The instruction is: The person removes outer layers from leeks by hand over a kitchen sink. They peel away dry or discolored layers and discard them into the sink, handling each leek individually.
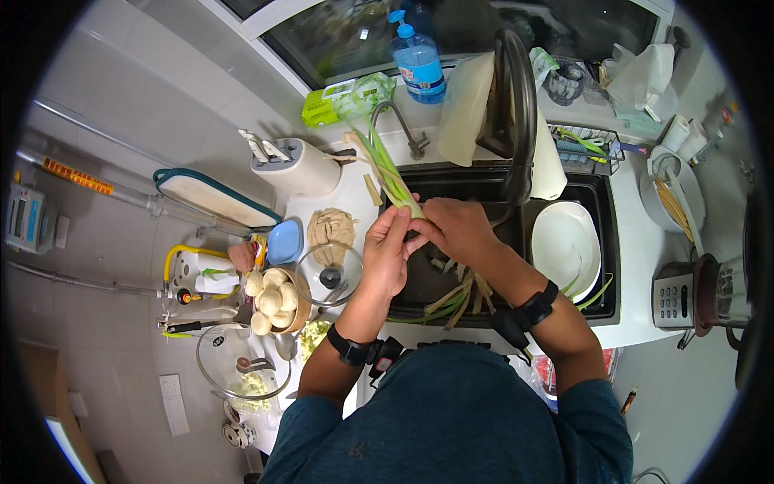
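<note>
Over the left basin of a dark double sink (pixel 612 254), my left hand (pixel 387 248) holds a thick green onion (pixel 387 166) near its base, between thumb and fingers. The green leaves slant up and away to the left, with a dry husk along one side. My right hand (pixel 462 230) pinches the pale lower end, its fingertips close to my left thumb; the very end is hidden behind the fingers. Beneath my hands, peeled dry leaves and green scraps (pixel 462 299) lie at the basin's near side. A white oval basin (pixel 565 248) with green leaves at its edge stands in the right bowl.
Left of the sink stand a knife block (pixel 296 169), a glass lid (pixel 329 275) and a steamer of pale buns or mushrooms (pixel 275 299). Behind are a faucet (pixel 523 121), a small tap (pixel 417 145) and a blue soap bottle (pixel 418 66). A blender (pixel 674 296) is at the right.
</note>
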The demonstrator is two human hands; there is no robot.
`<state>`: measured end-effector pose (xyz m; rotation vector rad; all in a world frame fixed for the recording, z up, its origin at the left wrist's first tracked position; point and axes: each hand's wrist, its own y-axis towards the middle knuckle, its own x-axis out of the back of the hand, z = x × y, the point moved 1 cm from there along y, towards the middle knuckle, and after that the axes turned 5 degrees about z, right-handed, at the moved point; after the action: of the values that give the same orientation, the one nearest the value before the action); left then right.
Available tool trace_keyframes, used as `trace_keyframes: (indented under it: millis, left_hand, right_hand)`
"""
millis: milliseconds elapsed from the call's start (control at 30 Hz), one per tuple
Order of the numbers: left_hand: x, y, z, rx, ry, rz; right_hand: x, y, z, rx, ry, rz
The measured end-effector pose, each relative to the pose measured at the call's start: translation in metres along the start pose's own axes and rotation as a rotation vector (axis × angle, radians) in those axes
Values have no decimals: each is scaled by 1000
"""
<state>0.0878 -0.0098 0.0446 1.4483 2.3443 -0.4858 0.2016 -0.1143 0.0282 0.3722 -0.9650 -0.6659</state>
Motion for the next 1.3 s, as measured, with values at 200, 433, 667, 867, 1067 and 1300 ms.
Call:
trace_keyframes:
  millis: [200,433,667,867,1067,1300]
  left_hand:
    - [6,1,1,59,22,-12]
    - [16,6,6,122,-41,75]
    - [15,8,4,141,-181,127]
    - [9,14,7,45,-242,83]
    - [12,24,16,-64,-332,142]
    - [6,30,44,-294,4,-44]
  right_hand:
    - [-6,-3,-12,27,70,110]
    - [-5,-10,-16,-81,379,171]
    - [-16,-13,-19,-270,476,130]
    - [-24,-17,-15,-261,629,5]
    - [-53,-15,-18,-310,655,-114]
    - [-73,-12,-20,-299,487,-209]
